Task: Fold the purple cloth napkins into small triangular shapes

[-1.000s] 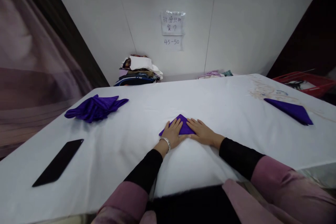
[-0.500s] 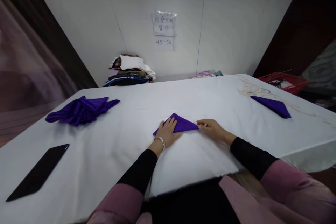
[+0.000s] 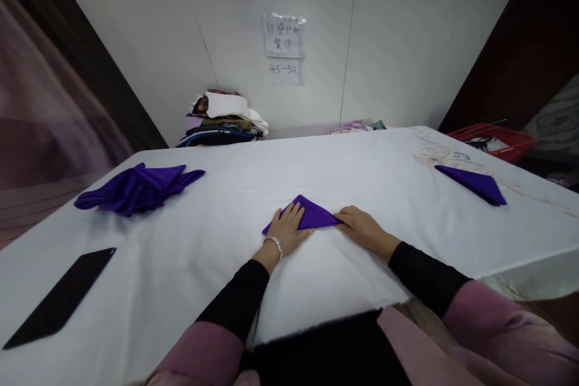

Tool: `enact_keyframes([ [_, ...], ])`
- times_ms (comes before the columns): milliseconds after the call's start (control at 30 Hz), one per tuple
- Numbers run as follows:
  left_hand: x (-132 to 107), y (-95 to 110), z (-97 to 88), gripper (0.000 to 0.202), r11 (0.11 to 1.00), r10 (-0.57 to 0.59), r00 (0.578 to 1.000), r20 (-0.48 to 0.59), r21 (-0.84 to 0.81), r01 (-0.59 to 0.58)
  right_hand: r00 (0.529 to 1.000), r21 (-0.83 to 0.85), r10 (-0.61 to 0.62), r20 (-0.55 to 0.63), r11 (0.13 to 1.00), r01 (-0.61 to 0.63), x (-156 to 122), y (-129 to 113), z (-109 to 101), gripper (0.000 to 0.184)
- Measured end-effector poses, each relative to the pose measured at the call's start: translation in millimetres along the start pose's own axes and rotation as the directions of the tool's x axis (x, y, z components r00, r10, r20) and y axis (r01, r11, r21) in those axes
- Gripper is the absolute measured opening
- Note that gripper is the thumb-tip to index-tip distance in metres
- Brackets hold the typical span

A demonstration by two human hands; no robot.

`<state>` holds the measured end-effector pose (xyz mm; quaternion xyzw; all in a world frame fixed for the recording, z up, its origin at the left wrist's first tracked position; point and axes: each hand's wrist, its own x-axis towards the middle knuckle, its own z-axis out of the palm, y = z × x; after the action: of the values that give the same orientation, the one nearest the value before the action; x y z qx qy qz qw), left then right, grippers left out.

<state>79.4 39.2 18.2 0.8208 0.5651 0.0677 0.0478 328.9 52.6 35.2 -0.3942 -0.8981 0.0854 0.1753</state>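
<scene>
The folded purple napkin point(image 3: 313, 215) lies flat at the centre of the worktop point(image 3: 203, 265). The left hand point(image 3: 287, 230) presses it palm down, fingers released and extended. The right hand point(image 3: 360, 228) meets its right corner, fingers curled; grasp cannot be told.

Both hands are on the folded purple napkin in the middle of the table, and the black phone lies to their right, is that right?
Not quite: the head view shows the black phone to their left. The rest stands: the left hand lies flat on the folded purple napkin and the right hand meets its right corner.
</scene>
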Motion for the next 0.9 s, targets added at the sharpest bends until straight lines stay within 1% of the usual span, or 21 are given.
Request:
enact_keyframes([
  [167,-2,1,-1.6,0.069,1.000,-0.006,1.000,0.010,-0.006,0.006,1.000,-0.137,-0.007,0.020,0.991,0.010,1,-1,2,0.037],
  [267,-3,2,-2.9,0.069,1.000,-0.007,1.000,0.019,-0.015,0.008,0.999,-0.153,0.023,0.025,0.988,-0.019,-1,3,3,0.037],
  [333,-4,3,-3.5,0.069,1.000,-0.003,1.000,0.014,-0.018,0.003,0.998,-0.096,0.063,0.016,0.994,-0.061,-1,6,1,0.035],
  [400,-5,4,-3.7,0.070,1.000,-0.003,1.000,0.005,-0.013,0.004,0.995,0.012,0.097,-0.004,0.995,-0.097,3,6,-2,0.034],
  [500,-5,4,-3.1,0.070,1.000,-0.003,1.000,-0.009,-0.007,0.003,0.991,0.160,0.130,-0.018,0.979,-0.126,19,-1,-4,0.033],
  [567,-6,3,-1.8,0.069,1.000,0.003,1.000,-0.015,-0.012,-0.003,0.989,0.174,0.146,0.014,0.974,-0.146,34,-9,-2,0.037],
  [667,-6,1,0.5,0.070,1.000,0.007,1.000,-0.018,-0.016,-0.007,0.985,0.079,0.138,0.098,0.986,-0.146,54,-21,6,0.040],
  [733,-6,1,1.7,0.071,1.000,0.010,1.000,-0.015,-0.017,-0.010,0.984,0.007,0.139,0.112,0.990,-0.141,61,-25,13,0.037],
  [800,-6,1,2.0,0.072,1.000,0.013,1.000,-0.008,-0.025,-0.014,0.988,-0.048,0.141,0.065,0.989,-0.138,63,-26,21,0.033],
  [900,-6,3,0.6,0.071,0.999,0.015,1.000,-0.005,-0.047,-0.015,0.994,-0.116,0.098,-0.038,0.988,-0.102,59,-22,33,0.035],
])
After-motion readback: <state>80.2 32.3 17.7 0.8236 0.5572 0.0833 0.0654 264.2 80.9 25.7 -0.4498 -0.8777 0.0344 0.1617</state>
